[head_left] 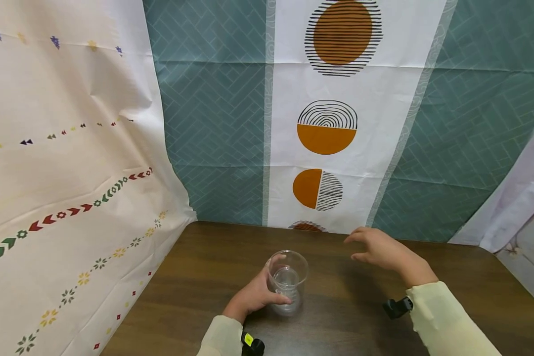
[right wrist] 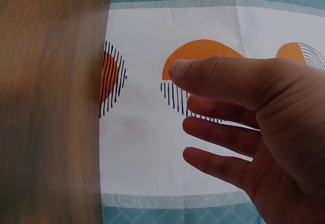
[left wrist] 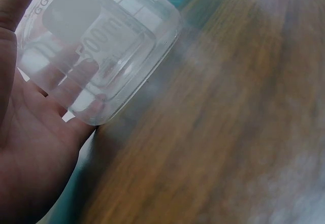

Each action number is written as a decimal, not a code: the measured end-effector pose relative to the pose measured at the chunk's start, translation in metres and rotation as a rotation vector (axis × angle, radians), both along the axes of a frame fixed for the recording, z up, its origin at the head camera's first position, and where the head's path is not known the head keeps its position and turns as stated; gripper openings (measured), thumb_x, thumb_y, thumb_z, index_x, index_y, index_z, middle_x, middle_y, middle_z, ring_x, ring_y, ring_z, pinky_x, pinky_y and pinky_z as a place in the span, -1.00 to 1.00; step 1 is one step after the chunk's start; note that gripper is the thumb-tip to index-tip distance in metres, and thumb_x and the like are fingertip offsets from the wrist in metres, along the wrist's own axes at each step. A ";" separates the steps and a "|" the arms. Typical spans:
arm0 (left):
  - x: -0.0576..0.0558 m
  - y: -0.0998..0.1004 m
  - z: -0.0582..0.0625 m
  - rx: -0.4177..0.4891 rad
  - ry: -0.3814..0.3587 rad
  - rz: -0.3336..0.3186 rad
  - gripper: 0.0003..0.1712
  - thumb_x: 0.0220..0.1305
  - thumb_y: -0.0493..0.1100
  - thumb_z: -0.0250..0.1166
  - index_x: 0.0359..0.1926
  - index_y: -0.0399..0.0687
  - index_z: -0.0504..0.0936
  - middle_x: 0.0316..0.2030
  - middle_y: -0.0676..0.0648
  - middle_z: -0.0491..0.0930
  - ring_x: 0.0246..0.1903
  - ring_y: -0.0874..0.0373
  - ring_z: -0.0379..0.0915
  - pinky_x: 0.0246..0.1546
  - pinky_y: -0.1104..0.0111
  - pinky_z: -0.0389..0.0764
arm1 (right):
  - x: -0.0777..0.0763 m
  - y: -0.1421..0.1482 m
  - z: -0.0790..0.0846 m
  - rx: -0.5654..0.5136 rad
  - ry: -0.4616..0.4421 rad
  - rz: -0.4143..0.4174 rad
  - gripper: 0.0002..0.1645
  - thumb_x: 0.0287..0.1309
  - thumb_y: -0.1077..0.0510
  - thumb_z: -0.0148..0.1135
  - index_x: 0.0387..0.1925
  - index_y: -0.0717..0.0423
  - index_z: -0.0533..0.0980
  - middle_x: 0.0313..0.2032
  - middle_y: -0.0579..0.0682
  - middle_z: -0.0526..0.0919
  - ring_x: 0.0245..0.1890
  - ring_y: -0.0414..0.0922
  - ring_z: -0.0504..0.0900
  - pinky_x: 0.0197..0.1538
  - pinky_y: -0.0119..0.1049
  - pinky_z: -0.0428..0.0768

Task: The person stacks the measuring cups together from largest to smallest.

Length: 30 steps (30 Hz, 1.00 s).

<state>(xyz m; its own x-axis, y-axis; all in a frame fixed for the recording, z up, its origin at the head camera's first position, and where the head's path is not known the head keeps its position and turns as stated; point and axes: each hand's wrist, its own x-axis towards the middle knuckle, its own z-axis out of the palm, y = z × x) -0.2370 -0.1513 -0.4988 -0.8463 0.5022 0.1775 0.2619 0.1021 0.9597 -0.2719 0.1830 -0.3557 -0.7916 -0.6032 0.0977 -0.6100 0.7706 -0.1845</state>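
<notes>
While gripped, beaker (head_left: 287, 281) upright, mouth upward.

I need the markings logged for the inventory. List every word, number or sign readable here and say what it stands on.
"GG-17": printed near the rim of the clear glass beaker, held by the left hand, seen in the left wrist view.
"500" followed by blurred letters, likely "ml": on the beaker's wall.
Graduation lines beside it: their numbers are too blurred to read.
Backdrop cloths: patterns only, no text.
Right hand: holds nothing.
</notes>
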 end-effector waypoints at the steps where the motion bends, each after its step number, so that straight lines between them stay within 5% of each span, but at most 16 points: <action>1: 0.000 0.000 0.000 -0.002 0.000 0.003 0.14 -0.09 -0.17 0.58 0.39 0.38 0.04 0.29 -0.04 0.33 0.23 0.10 0.33 0.12 0.39 0.42 | 0.000 0.000 0.000 0.000 -0.001 0.000 -0.58 0.06 0.13 0.40 0.00 0.09 0.59 -0.01 0.07 0.61 0.01 0.08 0.58 0.04 0.03 0.55; 12: 0.000 0.000 -0.002 -0.002 0.015 -0.004 0.14 -0.08 -0.17 0.57 0.40 0.31 0.03 0.30 -0.10 0.31 0.23 0.09 0.32 0.11 0.39 0.43 | 0.001 0.005 -0.001 0.011 0.001 -0.021 -0.57 0.07 0.13 0.40 0.01 0.10 0.59 0.00 0.08 0.61 0.03 0.10 0.58 0.04 0.05 0.55; 30: 0.001 -0.001 0.000 -0.025 -0.003 0.017 0.15 -0.11 -0.14 0.59 0.36 0.48 0.04 0.30 0.00 0.33 0.25 0.05 0.31 0.14 0.34 0.40 | -0.001 0.020 -0.003 -0.014 0.009 -0.029 -0.60 0.07 0.14 0.39 -0.01 0.08 0.60 -0.03 0.05 0.62 0.02 0.11 0.58 0.03 0.05 0.54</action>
